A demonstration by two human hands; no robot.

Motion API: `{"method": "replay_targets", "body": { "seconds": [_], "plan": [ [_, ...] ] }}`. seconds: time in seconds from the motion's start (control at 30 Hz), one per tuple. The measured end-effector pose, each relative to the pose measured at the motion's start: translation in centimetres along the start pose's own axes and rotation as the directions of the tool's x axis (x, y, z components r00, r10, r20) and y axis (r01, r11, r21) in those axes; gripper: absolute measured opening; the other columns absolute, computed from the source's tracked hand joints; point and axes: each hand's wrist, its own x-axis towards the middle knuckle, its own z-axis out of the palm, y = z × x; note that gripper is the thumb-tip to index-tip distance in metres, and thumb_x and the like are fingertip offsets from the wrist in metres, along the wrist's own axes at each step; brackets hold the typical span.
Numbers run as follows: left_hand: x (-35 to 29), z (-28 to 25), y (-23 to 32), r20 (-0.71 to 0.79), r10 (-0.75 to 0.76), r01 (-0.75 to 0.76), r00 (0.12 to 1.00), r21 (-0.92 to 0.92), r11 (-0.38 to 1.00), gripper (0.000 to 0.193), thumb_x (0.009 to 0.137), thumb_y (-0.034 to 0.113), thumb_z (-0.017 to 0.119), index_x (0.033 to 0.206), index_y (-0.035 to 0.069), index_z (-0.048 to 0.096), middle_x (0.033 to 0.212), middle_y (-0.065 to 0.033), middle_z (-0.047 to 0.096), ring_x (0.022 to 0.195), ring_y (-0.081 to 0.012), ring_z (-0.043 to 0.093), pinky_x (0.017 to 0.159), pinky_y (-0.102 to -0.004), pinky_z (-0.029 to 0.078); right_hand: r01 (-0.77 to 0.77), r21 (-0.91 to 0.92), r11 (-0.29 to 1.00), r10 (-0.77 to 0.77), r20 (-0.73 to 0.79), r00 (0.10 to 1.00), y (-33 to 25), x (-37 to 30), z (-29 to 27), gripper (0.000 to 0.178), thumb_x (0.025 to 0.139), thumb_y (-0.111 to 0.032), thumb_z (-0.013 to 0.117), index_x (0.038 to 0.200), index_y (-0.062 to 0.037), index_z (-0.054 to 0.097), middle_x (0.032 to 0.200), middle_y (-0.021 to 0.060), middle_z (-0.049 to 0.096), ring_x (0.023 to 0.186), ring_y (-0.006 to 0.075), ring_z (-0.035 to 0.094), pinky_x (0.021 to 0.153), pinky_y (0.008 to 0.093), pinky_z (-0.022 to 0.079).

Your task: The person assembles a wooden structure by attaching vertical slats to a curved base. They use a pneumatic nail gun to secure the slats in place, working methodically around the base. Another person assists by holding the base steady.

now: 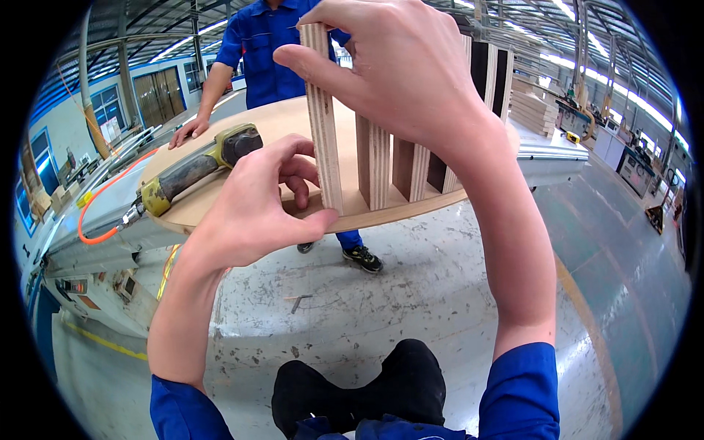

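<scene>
round wooden board (277, 116), person in blue (268, 37) behind, one hand on it. upright plywood panels (379, 165) on top; leftmost panel (323, 132) stands at near edge. right hand (411, 73) at its top, can't tell if clamped. left hand (253, 199) at its foot, thumb and fingers apart. yellow-black power tool (187, 176) lies left, orange hose (99, 240) attached.

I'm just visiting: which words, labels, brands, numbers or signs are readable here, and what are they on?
None can be read.
Upright plywood panel between the hands: no lettering shows on the edge facing us.
Yellow-green and dark tool: any markings are too small or blurred to read.
Co-worker's blue shirt: no readable lettering.
Machinery at far right: too small and blurred to read.
</scene>
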Motion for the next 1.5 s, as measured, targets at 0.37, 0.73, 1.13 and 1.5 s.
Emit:
{"method": "replay_targets", "body": {
  "seconds": [0.37, 0.73, 1.13, 1.5],
  "plan": [
    [0.1, 0.4, 0.6, -0.028, -0.002, 0.005, 1.0, 0.098, 0.995, 0.06, 0.072, 0.011, 0.084, 0.123, -0.007, 0.059, 0.094, -0.0058, 0.066, 0.076, -0.0094, 0.055, 0.067, -0.0247, 0.05, -0.009, 0.077, 0.997, 0.009, 0.007, 1.0, 0.0, -0.1, -0.7, 0.038, 0.094, -0.039, 0.068, 0.081, -0.0027, 0.067, 0.072, 0.0142, 0.068, 0.067, 0.0339, 0.068, 0.066, 0.0461, 0.054],
    [-0.2, 0.4, 0.4, -0.041, 0.015, -0.01, 0.999, 0.107, 0.994, 0.06, 0.073, 0.011, 0.083, 0.125, -0.008, 0.059, 0.095, -0.0066, 0.068, 0.076, -0.0096, 0.056, 0.068, -0.0247, 0.05, 0.005, 0.078, 0.997, -0.003, -0.02, 1.0, 0.1, -0.1, -0.3, 0.04, 0.094, -0.04, 0.067, 0.079, -0.0025, 0.067, 0.07, 0.014, 0.068, 0.065, 0.0336, 0.068, 0.067, 0.0454, 0.055],
    [0.3, 0.1, 0.1, -0.015, -0.029, 0.028, 0.999, -0.072, 0.997, 0.059, 0.077, 0.014, 0.084, 0.126, -0.009, 0.06, 0.102, -0.0049, 0.066, 0.078, -0.0064, 0.055, 0.067, -0.0233, 0.05, 0.035, -0.185, 0.982, -0.051, -0.084, 0.995, 1.3, -0.4, 2.2, 0.039, 0.094, -0.04, 0.066, 0.08, -0.0031, 0.067, 0.073, 0.0137, 0.068, 0.068, 0.0331, 0.068, 0.07, 0.0456, 0.055],
    [0.1, -0.1, -0.1, 0.011, 0.032, -0.033, 0.999, 0.081, 0.996, 0.054, 0.074, 0.01, 0.082, 0.12, -0.009, 0.063, 0.097, -0.0044, 0.065, 0.078, -0.0081, 0.055, 0.068, -0.024, 0.05, 0.034, -0.109, 0.993, -0.045, -0.098, 0.994, 1.0, -0.3, 1.8, 0.04, 0.093, -0.038, 0.067, 0.077, -0.0021, 0.065, 0.071, 0.0141, 0.067, 0.067, 0.0335, 0.067, 0.068, 0.0461, 0.054]
  ]
}}
